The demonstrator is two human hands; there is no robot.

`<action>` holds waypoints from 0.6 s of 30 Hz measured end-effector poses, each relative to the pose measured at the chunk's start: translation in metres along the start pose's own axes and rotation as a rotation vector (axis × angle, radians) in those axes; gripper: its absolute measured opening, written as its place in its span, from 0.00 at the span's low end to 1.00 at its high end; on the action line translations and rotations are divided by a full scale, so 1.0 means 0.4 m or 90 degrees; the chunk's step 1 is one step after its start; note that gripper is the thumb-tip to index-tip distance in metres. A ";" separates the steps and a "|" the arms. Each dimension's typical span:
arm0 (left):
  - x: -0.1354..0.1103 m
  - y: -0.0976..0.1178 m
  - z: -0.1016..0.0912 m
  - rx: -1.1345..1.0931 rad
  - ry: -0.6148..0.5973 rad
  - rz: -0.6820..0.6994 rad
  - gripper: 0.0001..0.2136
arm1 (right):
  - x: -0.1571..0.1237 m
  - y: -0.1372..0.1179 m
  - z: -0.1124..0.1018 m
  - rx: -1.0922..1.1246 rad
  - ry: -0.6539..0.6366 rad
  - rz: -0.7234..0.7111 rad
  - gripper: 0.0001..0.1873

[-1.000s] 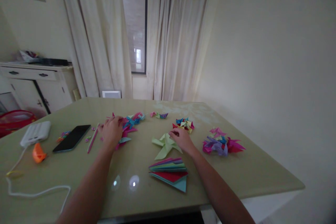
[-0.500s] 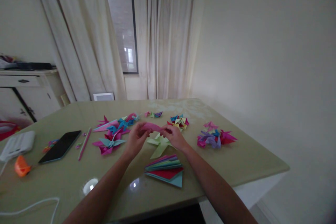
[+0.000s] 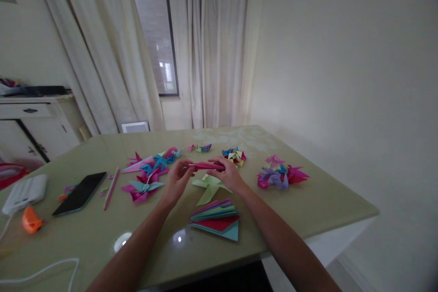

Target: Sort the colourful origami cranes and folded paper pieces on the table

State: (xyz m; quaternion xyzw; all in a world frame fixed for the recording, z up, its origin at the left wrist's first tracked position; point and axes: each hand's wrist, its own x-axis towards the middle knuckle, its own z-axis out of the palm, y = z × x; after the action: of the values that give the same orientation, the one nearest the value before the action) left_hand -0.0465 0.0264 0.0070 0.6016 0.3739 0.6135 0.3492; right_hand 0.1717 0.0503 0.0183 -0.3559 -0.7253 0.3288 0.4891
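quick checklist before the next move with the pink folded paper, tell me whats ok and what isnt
1. Left hand on the pink folded paper: ok, it grips the left end.
2. Right hand on the paper: ok, it grips the right end.
3. Creases sharp and even: cannot tell, the paper is seen nearly edge-on and too small.
4. Pink paper apart from the pale green folded paper: cannot tell, the gap is unclear from this angle.
5. Fanned stack of coloured paper apart from both hands: ok, it lies on the near side, between the forearms.
6. Smartphone away from the hands: ok, it lies well to the left.
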 end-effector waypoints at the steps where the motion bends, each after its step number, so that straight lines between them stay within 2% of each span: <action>1: 0.000 -0.002 -0.001 0.000 -0.001 0.008 0.15 | 0.001 0.003 0.000 0.015 0.000 0.005 0.26; 5: 0.004 -0.018 -0.006 0.018 -0.010 0.035 0.11 | 0.004 0.018 0.003 0.109 0.001 0.041 0.27; 9: 0.007 -0.038 -0.010 0.073 -0.024 0.068 0.11 | 0.006 0.024 0.006 0.174 0.011 0.077 0.26; 18: 0.002 -0.052 -0.006 0.193 -0.006 0.077 0.11 | 0.010 0.023 0.008 0.258 0.017 0.082 0.21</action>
State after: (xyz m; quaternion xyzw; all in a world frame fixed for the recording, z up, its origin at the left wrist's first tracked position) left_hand -0.0492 0.0370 -0.0108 0.6716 0.4240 0.5671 0.2181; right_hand 0.1695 0.0582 0.0117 -0.3001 -0.6134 0.4938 0.5384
